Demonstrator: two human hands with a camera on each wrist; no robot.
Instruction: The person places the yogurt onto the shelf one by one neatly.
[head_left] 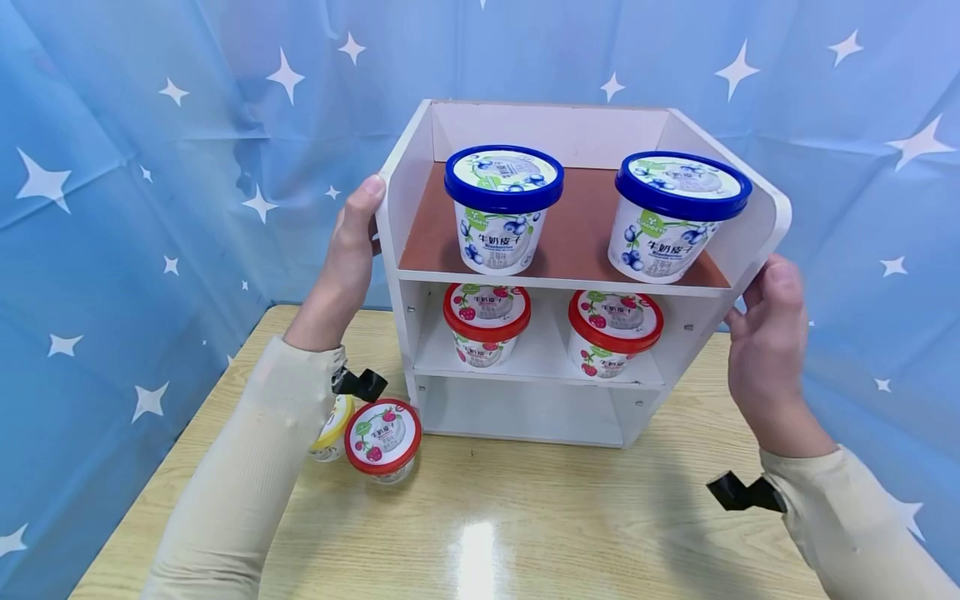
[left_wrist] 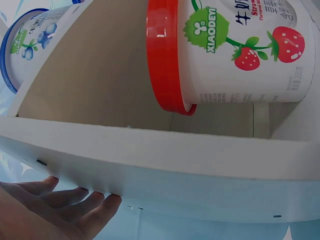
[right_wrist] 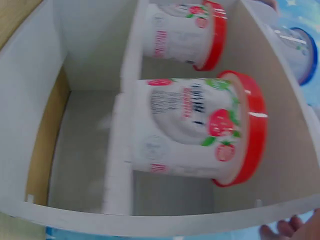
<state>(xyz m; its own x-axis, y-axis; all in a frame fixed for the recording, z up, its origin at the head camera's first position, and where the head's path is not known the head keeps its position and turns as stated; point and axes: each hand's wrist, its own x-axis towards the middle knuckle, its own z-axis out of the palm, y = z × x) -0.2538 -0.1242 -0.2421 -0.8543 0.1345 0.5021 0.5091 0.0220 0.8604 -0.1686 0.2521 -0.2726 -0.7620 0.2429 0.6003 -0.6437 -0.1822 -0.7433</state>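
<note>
1. Head view: a white box-like shelf unit (head_left: 551, 137) with a reddish-brown top board stands on a pale wood-grain table (head_left: 562, 517), between the two hands. The left hand (head_left: 348, 258) is at the unit's left wall, thumb along the front edge, the other fingers mostly hidden behind the wall. The right hand (head_left: 776, 350) is at the outside of the right wall, its fingers loosely bent and touching near the edge.
2. Also there: two white paper tubs with blue lids, one left (head_left: 495, 233) and one right (head_left: 660, 242), stand on the top board; two white strawberry-printed tubs with red lids, one left (head_left: 487, 321) and one right (head_left: 615, 329), stand on the middle shelf. On the table, beside the unit's left wall, a third red-lidded tub (head_left: 384, 437) sits next to a yellow-lidded tub (head_left: 333, 429), which the left sleeve partly covers.
3. Left wrist view: the left fingers are extended and slightly spread, tips against the wall's outer face.
4. Right wrist view: only the right fingertips show, at the lower corner beside the wall; their pressure cannot be told.
</note>
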